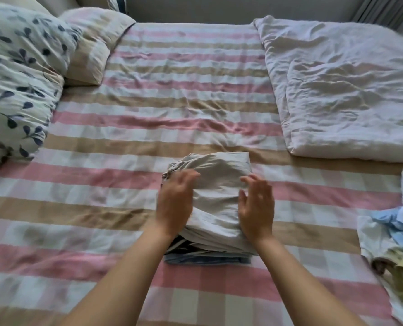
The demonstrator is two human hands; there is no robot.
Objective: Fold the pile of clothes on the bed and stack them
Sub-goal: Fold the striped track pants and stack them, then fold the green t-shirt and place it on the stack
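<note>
Flanking the grey top garment (217, 184) of the stack (207, 257) on the bed (90, 189) with left hand (175, 203) and right hand (257, 208), fingers loose, gripping nothing. Judged liable to slump sideways under uneven pressure on bulging folds.

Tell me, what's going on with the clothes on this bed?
A person is folding laundry. The left hand and right hand are open at the two sides of a folded grey garment that tops a small stack in the middle of the bed. A few unfolded clothes lie at the bed's right edge.
</note>
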